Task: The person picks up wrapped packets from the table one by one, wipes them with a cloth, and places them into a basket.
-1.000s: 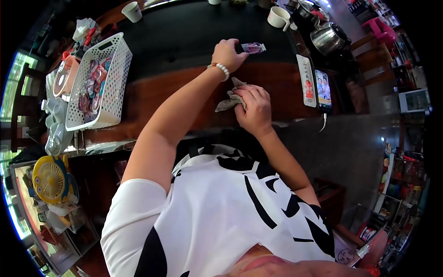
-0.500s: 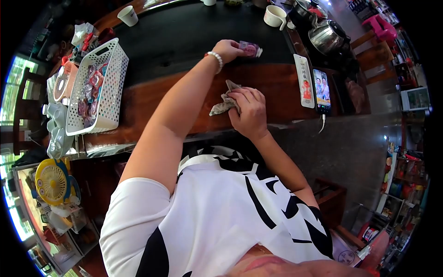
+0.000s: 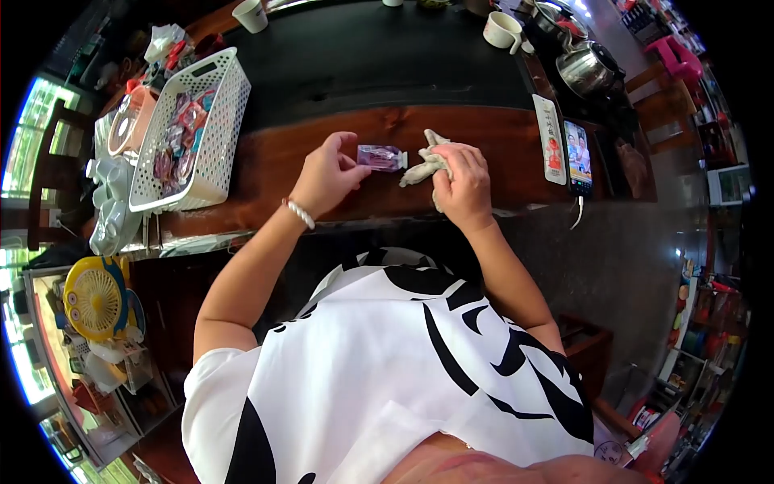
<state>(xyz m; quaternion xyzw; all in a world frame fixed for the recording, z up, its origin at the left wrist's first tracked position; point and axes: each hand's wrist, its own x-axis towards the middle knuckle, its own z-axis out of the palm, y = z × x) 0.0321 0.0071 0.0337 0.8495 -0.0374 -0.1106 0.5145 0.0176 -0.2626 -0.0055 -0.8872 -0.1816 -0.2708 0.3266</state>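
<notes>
- pinching a small purple packet (image 3: 382,157) by its end, left hand (image 3: 326,173) fingers clamped, above the wooden table (image 3: 266,161).
- right hand (image 3: 463,184) closed around a soft rag (image 3: 425,165).
- packet looks light, crinkly; best gripped at edges.

We see a sharp, evenly lit fisheye view ringed in black, its edges strongly curved. Daylight glares through a window (image 3: 20,137) at left; the kettle (image 3: 587,68) gleams, and the tabletop (image 3: 266,157) shows soft shadows.
</notes>
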